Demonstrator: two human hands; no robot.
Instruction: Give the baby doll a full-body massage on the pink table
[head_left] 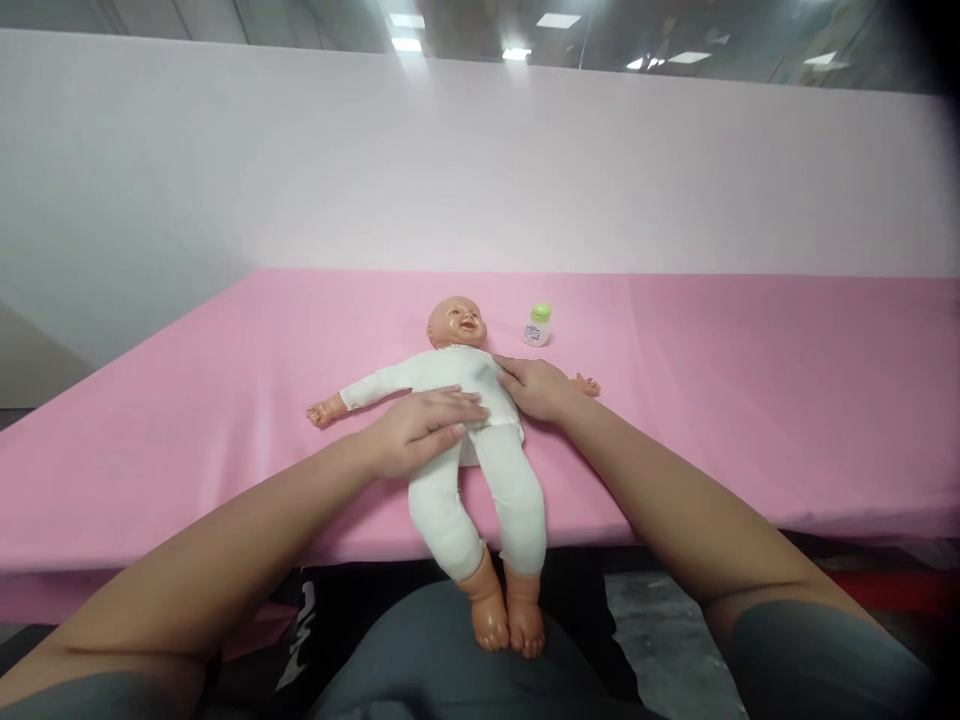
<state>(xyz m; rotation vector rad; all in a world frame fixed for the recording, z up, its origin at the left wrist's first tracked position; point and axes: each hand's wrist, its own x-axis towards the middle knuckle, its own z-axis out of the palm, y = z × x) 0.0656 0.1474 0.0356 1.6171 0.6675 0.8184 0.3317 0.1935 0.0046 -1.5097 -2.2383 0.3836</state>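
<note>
A baby doll (pixel 457 400) in a white one-piece suit lay on its back on the pink table (pixel 750 400), head away from the person, its legs hanging past the near edge so that the bare feet dangled above the person's lap. The left hand (pixel 420 430) lay flat across the doll's belly, palm down, its fingers (pixel 461 403) stretched out and held close together, pressing on the cloth rather than closed around anything. The right hand (pixel 536 388) rested on the doll's chest and shoulder on the right side of the view, fingers likewise extended and loosely together, covering most of that arm so that only the doll's small hand showed beyond the wrist. The doll's other arm lay stretched out towards the left side of the table. A small white bottle (pixel 538 327) with a green cap stood upright on the table near the doll's head, clear of both hands. A pale partition wall (pixel 480 160) rose behind the table.
</note>
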